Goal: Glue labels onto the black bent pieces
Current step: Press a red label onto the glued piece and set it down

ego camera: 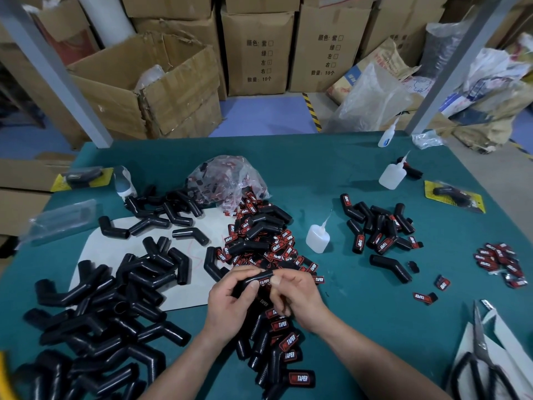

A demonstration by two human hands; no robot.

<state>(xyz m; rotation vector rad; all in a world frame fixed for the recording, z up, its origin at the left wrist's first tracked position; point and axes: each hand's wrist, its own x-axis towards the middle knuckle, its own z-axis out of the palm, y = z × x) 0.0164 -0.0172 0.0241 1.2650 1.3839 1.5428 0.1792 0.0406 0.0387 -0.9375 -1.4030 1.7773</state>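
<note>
Bridging left grip (230, 301) and right grip (297, 298): black bent piece (255, 278), label (264, 282) seemingly thumb-pressed.

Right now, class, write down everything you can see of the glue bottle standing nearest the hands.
The glue bottle is a translucent white plastic squeeze bottle with a long thin nozzle slanting up to the right. It stands upright on the green table, just right of the label pile, with nothing but the table touching it.
</note>
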